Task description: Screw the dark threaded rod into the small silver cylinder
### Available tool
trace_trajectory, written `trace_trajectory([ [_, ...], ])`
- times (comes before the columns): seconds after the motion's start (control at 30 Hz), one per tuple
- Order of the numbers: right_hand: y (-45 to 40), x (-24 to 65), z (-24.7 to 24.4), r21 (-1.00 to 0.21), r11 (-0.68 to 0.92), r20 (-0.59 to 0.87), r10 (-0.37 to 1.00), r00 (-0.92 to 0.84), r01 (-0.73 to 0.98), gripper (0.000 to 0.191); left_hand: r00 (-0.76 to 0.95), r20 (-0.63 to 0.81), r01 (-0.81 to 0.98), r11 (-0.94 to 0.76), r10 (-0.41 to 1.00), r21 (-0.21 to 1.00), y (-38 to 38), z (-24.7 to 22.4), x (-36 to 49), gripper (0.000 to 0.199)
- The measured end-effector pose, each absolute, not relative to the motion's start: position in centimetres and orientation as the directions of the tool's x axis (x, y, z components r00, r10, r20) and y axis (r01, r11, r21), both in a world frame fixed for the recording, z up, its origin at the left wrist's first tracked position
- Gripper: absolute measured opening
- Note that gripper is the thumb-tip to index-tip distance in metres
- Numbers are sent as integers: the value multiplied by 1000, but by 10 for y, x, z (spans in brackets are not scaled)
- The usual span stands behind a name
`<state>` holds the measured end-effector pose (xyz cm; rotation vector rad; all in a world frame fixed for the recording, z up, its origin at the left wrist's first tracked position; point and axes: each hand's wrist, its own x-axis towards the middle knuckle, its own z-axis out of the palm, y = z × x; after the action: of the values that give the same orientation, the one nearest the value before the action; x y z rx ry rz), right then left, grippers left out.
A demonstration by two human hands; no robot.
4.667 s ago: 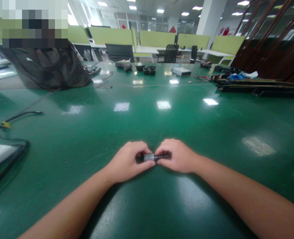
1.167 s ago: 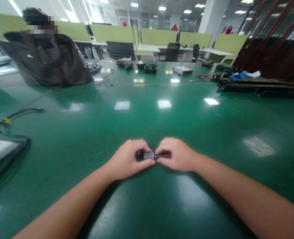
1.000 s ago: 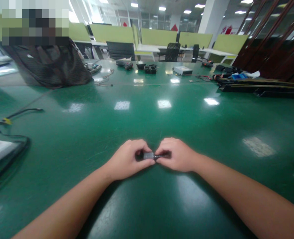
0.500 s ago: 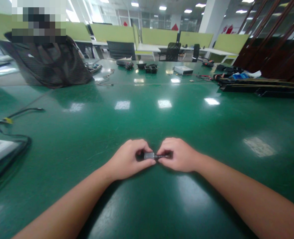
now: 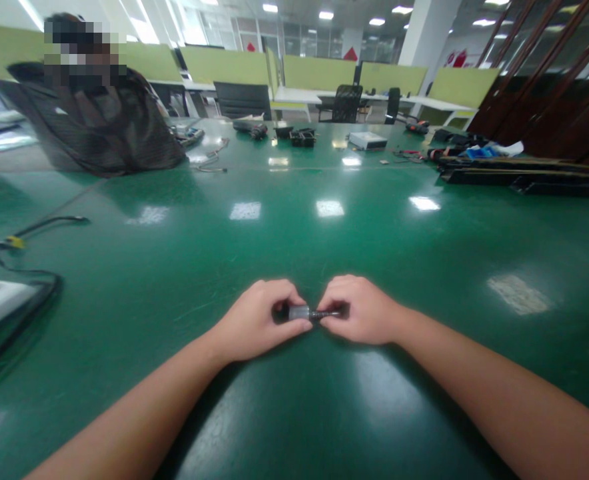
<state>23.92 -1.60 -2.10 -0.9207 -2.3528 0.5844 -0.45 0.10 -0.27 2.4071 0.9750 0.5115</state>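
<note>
Low in the middle of the head view, my left hand (image 5: 264, 319) is closed on a small cylindrical metal part (image 5: 299, 313), thumb and forefinger on its sides. A thin dark shaft (image 5: 327, 314) extends from the part's right end towards my right hand (image 5: 357, 310). The thumb and forefinger of my right hand are closed around this shaft. Both hands are close together over the green table (image 5: 294, 247), the part lying about level between them. Palms and remaining fingers are partly hidden.
At the left edge are a white item (image 5: 2, 307) and black cables (image 5: 49, 223). A large dark bag (image 5: 109, 133) stands at the far left. Farther back lie black parts (image 5: 302, 138), a grey box (image 5: 367, 141) and long black pieces (image 5: 524, 175) at the right.
The fingertips of my right hand have shifted slightly right along the shaft, and a little more of it shows. My left hand stays in place. The blurred figure behind the bag has moved slightly.
</note>
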Motion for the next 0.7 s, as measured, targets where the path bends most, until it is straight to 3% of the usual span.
trace_trajectory([
  [0.37,-13,249,-15,-584,651,295,727,-620,485,6,678,159,537,-631,718,560,2,-5,-6,26],
  [0.7,-6,279,-6,-657,502,88,793,-603,563,9,682,159,531,-633,714,563,2,-4,-5,26],
])
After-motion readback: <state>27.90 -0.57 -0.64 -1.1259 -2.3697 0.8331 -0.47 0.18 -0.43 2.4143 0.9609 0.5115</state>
